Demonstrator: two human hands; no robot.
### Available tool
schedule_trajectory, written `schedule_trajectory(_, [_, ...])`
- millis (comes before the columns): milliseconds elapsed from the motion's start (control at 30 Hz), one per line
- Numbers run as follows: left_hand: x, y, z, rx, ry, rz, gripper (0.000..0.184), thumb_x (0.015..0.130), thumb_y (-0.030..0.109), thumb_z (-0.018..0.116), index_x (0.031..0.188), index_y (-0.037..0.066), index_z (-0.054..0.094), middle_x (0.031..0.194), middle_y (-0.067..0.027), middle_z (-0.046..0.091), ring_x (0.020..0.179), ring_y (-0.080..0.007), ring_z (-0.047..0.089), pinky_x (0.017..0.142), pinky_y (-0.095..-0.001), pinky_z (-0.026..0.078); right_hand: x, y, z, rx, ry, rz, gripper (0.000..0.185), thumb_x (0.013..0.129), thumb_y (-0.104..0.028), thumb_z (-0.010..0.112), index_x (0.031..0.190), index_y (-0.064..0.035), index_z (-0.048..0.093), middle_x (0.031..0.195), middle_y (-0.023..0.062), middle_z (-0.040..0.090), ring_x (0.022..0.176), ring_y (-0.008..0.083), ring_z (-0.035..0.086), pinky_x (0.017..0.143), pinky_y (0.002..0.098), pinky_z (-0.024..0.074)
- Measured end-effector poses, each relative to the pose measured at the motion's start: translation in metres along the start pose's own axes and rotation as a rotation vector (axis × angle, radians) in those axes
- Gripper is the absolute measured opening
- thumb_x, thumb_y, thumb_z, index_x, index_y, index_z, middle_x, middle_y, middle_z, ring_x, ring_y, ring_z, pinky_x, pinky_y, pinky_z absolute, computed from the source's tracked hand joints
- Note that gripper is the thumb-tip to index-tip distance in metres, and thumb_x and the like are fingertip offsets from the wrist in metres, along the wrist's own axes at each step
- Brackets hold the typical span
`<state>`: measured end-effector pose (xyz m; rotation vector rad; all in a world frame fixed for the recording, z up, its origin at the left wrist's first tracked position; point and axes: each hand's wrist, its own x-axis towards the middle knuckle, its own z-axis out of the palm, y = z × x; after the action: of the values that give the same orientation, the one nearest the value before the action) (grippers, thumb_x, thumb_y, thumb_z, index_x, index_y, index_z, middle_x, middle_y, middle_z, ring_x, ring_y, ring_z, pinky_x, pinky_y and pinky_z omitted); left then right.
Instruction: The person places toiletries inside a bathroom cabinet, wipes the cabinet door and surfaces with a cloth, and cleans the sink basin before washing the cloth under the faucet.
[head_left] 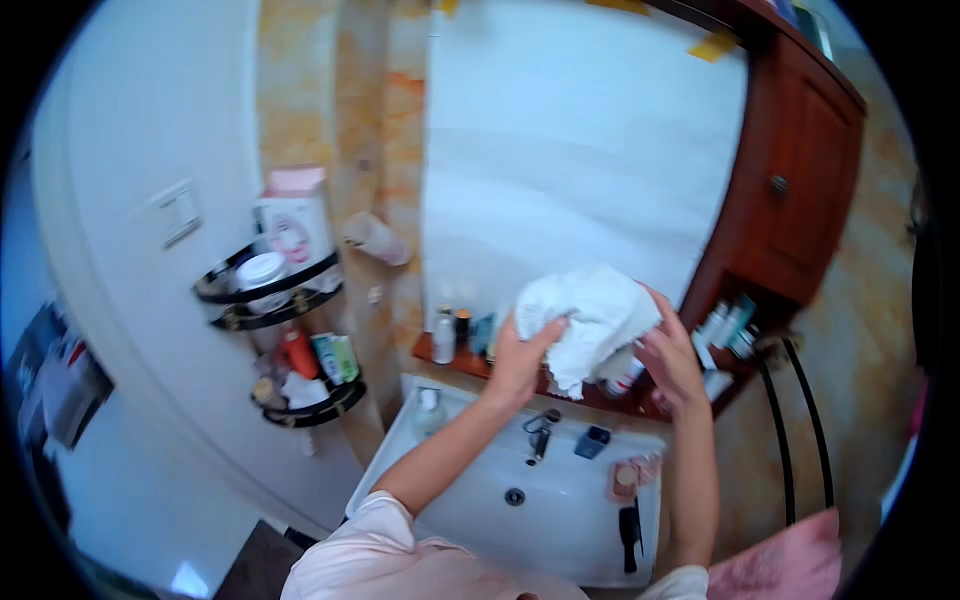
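A crumpled white cloth (pixel 585 315) with a ragged edge is held up between my two hands, above the back of the sink. My left hand (pixel 525 355) grips its left side, thumb on the near face and the other fingers mostly hidden behind. On the right side, my right hand (pixel 672 358) is closed on the cloth's edge, its fingers partly blurred. Below lies the white sink (pixel 450 520) with a dark faucet (pixel 541 435). Behind the cloth runs a reddish wooden shelf (pixel 470 362) with bottles, some of them covered by the cloth.
On the sink rim are a soap bottle (pixel 428 410), a dark blue box (pixel 592 441), a pink compact (pixel 625 480) and a black comb (pixel 629 538). Loaded corner racks (pixel 270 318) hang at left. A wooden cabinet (pixel 805 170) and a pink towel (pixel 785 562) are at right.
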<state>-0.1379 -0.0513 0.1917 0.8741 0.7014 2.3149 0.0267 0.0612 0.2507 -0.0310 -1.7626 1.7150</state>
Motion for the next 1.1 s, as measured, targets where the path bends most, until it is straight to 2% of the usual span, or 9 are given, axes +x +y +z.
schedule_trajectory(133, [-0.023,-0.009,0.015,0.39,-0.033,0.231,0.038,0.086,0.008,0.065,0.12,-0.002,0.051,0.108,-0.0088,0.063,0.098,-0.0135,0.059,0.086,-0.028,0.048,-0.024,0.027,0.002,0.257,-0.084,-0.05,0.096,0.078,-0.033,0.074,0.148,-0.0074,0.014,0.143,0.0128,0.036,0.13,0.0263,0.04,0.104,0.0403,0.0374])
schedule_trajectory(267, [-0.05,-0.013,0.018,0.651,-0.219,0.204,0.039,0.087,0.013,0.065,0.12,-0.003,0.052,0.115,-0.0094,0.061,0.101,-0.0129,0.057,0.09,-0.0285,0.046,-0.031,0.063,0.002,0.077,0.165,-0.004,0.06,0.086,-0.012,0.067,0.136,0.001,0.037,0.129,0.011,0.05,0.117,0.02,0.05,0.099,0.0328,0.0408])
schedule_trajectory(367, [-0.048,-0.014,-0.011,0.27,-0.142,-0.11,0.029,0.092,0.012,0.057,0.118,-0.002,0.054,0.118,-0.0103,0.06,0.103,-0.0124,0.056,0.092,-0.0282,0.044,-0.033,0.065,-0.006,0.167,0.243,-0.041,0.045,0.088,-0.009,0.065,0.127,0.0021,0.047,0.12,0.0094,0.058,0.109,0.0184,0.055,0.095,0.031,0.0431])
schedule_trajectory(467, [-0.041,-0.002,-0.027,0.392,-0.018,0.201,0.021,0.095,0.006,0.05,0.115,0.002,0.055,0.121,-0.0079,0.057,0.11,-0.0139,0.054,0.097,-0.0296,0.041,-0.04,0.064,-0.013,0.108,0.39,-0.152,0.041,0.087,-0.009,0.066,0.123,0.0032,0.05,0.117,0.0093,0.059,0.104,0.0171,0.057,0.091,0.0298,0.0442])
schedule_trajectory(567, [-0.052,-0.004,-0.019,0.522,-0.003,0.412,0.038,0.09,0.004,0.057,0.127,0.004,0.047,0.131,-0.0092,0.048,0.112,-0.0153,0.052,0.094,-0.0287,0.042,-0.038,0.067,-0.024,-0.274,0.432,-0.242,0.041,0.086,-0.008,0.065,0.122,0.0038,0.05,0.117,0.0096,0.059,0.105,0.0165,0.056,0.091,0.0293,0.0434])
schedule_trajectory(700, [-0.087,-0.025,0.012,0.874,-0.312,0.294,0.079,0.08,0.012,0.072,0.145,0.006,0.027,0.15,-0.0134,0.026,0.138,-0.0236,0.027,0.11,-0.0367,0.028,-0.052,0.071,0.0,-0.365,0.181,-0.174,0.04,0.086,-0.009,0.064,0.122,0.0045,0.052,0.116,0.0098,0.059,0.106,0.0168,0.055,0.092,0.0295,0.0424])
schedule_trajectory(767, [-0.09,-0.038,0.017,0.925,-0.223,0.391,0.083,0.082,0.019,0.071,0.146,0.003,0.023,0.149,-0.0184,0.028,0.138,-0.0275,0.028,0.112,-0.0369,0.024,-0.062,0.076,0.015,-0.351,0.122,-0.179,0.039,0.087,-0.009,0.063,0.122,0.0044,0.053,0.116,0.0095,0.059,0.106,0.0174,0.055,0.093,0.0298,0.0422])
schedule_trajectory(967, [-0.078,-0.03,0.002,0.402,-0.311,-0.007,0.079,0.083,0.012,0.07,0.147,0.006,0.023,0.142,-0.0108,0.038,0.131,-0.0188,0.037,0.108,-0.0334,0.029,-0.067,0.086,0.008,-0.24,0.005,-0.042,0.043,0.089,-0.007,0.059,0.129,0.0016,0.048,0.119,0.0093,0.057,0.108,0.0156,0.054,0.093,0.0294,0.0424])
schedule_trajectory(1100, [-0.068,-0.028,-0.008,0.423,-0.18,0.054,0.07,0.086,0.008,0.065,0.145,0.006,0.028,0.134,-0.01,0.046,0.124,-0.0169,0.044,0.104,-0.0311,0.035,-0.065,0.065,0.038,-0.462,0.131,-0.206,0.052,0.081,-0.008,0.066,0.13,-0.0003,0.049,0.127,0.0139,0.051,0.112,0.0227,0.053,0.095,0.0336,0.0421])
